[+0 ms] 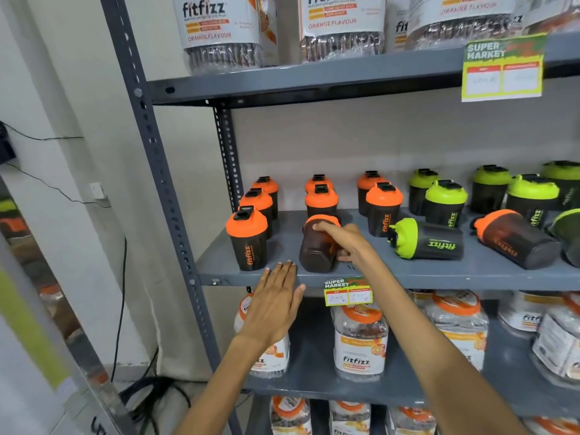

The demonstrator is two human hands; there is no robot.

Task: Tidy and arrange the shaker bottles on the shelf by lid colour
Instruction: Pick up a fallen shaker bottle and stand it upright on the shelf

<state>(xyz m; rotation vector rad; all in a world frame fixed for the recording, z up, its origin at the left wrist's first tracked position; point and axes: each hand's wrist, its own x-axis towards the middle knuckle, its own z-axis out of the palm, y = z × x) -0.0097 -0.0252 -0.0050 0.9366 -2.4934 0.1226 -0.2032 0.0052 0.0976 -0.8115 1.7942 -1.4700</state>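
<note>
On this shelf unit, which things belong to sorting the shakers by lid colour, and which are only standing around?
Belong to the job:
- tilted orange-lid shaker in the right hand
- left hand, open
- upright orange-lid shakers
- upright green-lid shakers
- fallen green-lid shaker
- fallen orange-lid shaker

Only standing around:
- Fitfizz jars
- price tags
- wall cables

The shelf (408, 271) offers open deck along its front edge, between the front-left upright orange-lid bottle (247, 238) and the tilted bottle (318, 244) enclosed by the right hand (348, 243). The left hand (276, 304), flat with fingers extended, occupies that gap at the shelf lip. To the right, a green-lid bottle (426, 241) and an orange-lid bottle (518, 238) lie on their sides, obstructing the front lane. Upright bottles fill the rear rows. Overhead clearance runs up to the upper shelf (314, 80).
</note>
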